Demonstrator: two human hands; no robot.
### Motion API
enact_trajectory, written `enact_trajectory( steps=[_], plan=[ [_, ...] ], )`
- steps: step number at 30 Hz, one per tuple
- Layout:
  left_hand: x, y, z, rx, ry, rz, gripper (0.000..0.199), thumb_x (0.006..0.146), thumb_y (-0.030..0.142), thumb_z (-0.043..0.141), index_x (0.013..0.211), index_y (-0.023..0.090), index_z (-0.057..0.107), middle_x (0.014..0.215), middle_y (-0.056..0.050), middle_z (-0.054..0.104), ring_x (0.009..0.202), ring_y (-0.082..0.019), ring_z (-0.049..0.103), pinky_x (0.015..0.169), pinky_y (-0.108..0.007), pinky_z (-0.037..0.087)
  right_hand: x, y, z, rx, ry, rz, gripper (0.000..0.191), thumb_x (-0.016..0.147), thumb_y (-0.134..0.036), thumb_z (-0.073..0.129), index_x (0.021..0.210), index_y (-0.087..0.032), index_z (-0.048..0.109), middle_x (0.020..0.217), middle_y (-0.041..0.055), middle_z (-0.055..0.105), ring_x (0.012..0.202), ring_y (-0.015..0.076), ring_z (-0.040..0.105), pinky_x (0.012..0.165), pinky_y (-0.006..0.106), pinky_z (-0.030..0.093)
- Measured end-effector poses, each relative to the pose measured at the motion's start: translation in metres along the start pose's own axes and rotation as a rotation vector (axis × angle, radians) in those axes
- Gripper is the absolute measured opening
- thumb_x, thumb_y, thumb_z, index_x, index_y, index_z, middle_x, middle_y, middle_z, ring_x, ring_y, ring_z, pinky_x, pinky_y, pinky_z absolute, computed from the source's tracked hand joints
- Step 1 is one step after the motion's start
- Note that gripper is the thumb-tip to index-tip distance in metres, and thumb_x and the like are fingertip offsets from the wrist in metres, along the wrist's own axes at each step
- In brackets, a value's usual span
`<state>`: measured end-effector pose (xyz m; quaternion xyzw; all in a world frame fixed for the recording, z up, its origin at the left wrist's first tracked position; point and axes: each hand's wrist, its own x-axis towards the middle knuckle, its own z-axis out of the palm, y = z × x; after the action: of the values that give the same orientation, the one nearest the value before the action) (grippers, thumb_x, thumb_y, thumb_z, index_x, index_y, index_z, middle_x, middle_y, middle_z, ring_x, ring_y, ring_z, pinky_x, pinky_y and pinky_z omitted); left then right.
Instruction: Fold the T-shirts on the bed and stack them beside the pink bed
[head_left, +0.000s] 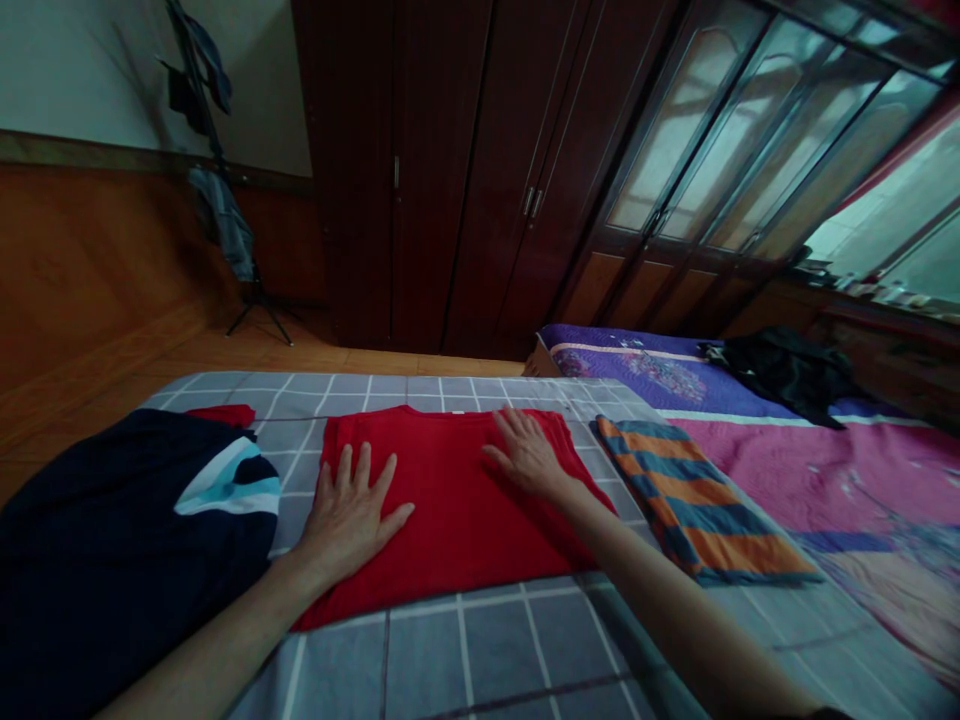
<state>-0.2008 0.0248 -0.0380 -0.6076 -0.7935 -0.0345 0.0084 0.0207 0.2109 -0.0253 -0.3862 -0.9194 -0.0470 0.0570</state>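
Note:
A red shirt [442, 500] lies folded into a flat block on a grey checked bedsheet [495, 650], its neckline at the far edge. My left hand [349, 515] rests on the shirt's left side, fingers spread. Over its upper right part is my right hand [529, 455], palm down with the fingers stretched out. Neither hand grips anything. To the right sits a folded orange and blue-grey striped garment [697, 500]. A dark navy garment with white and light-blue panels [135, 510] lies bunched at the left, and a bit of red cloth [225, 414] shows behind it.
Beyond the bed stands a dark wooden wardrobe [465, 180]. A coat stand [214, 140] with hanging clothes is at the far left. On the right, a second bed with a purple and pink cover [757, 460] holds a black garment [784, 370].

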Motion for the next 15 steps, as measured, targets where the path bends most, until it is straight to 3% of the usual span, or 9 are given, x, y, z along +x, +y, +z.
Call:
enact_trajectory(
  steps=[2, 4, 8, 11, 13, 15],
  plan=[
    [0.000, 0.000, -0.001, 0.008, 0.001, -0.004, 0.073, 0.084, 0.062, 0.039, 0.143, 0.020, 0.031, 0.151, -0.019, 0.022, 0.138, -0.043, 0.008, 0.106, -0.059, 0.011, -0.009, -0.025, 0.005, 0.076, -0.007, -0.189, 0.070, 0.090, -0.063, 0.024, 0.144, -0.020, 0.030, 0.152, 0.0102, 0.025, 0.139, 0.0273, 0.021, 0.110, 0.042, 0.019],
    [-0.001, 0.000, -0.001, 0.018, 0.009, -0.004, 0.073, 0.084, 0.062, 0.039, 0.143, 0.020, 0.032, 0.151, -0.020, 0.022, 0.138, -0.043, 0.009, 0.106, -0.059, 0.012, -0.014, -0.024, 0.007, 0.093, -0.039, -0.209, 0.070, 0.089, -0.065, 0.024, 0.144, -0.022, 0.030, 0.151, 0.0082, 0.026, 0.139, 0.0262, 0.021, 0.111, 0.042, 0.019],
    [-0.002, -0.001, 0.001, 0.027, 0.010, 0.008, 0.073, 0.084, 0.062, 0.038, 0.143, 0.020, 0.032, 0.150, -0.021, 0.022, 0.138, -0.043, 0.010, 0.106, -0.060, 0.013, -0.019, 0.043, 0.001, -0.008, -0.079, 0.110, 0.070, 0.091, -0.061, 0.025, 0.144, -0.015, 0.031, 0.150, 0.0112, 0.029, 0.139, 0.0265, 0.021, 0.111, 0.044, 0.018],
    [-0.001, -0.003, 0.003, 0.012, 0.019, 0.010, 0.073, 0.084, 0.063, 0.037, 0.143, 0.020, 0.033, 0.150, -0.020, 0.023, 0.138, -0.043, 0.011, 0.105, -0.061, 0.013, -0.026, 0.079, -0.009, -0.038, -0.056, 0.229, 0.069, 0.093, -0.054, 0.025, 0.143, -0.007, 0.029, 0.146, 0.0191, 0.034, 0.136, 0.0318, 0.026, 0.108, 0.051, 0.021],
    [0.000, -0.003, 0.001, 0.009, 0.030, 0.011, 0.073, 0.084, 0.063, 0.038, 0.142, 0.019, 0.035, 0.150, -0.020, 0.025, 0.137, -0.044, 0.012, 0.105, -0.061, 0.014, -0.034, 0.068, -0.013, -0.043, -0.023, 0.248, 0.069, 0.093, -0.053, 0.028, 0.143, -0.007, 0.028, 0.146, 0.0200, 0.032, 0.137, 0.0329, 0.024, 0.107, 0.052, 0.021],
    [-0.002, -0.001, -0.003, 0.028, 0.072, 0.039, 0.071, 0.084, 0.060, 0.040, 0.141, 0.017, 0.038, 0.148, -0.021, 0.028, 0.137, -0.043, 0.014, 0.106, -0.061, 0.013, -0.046, 0.031, -0.017, -0.007, 0.026, 0.173, 0.068, 0.091, -0.054, 0.033, 0.143, -0.011, 0.029, 0.149, 0.0170, 0.028, 0.139, 0.0316, 0.018, 0.109, 0.051, 0.020]
  ],
)
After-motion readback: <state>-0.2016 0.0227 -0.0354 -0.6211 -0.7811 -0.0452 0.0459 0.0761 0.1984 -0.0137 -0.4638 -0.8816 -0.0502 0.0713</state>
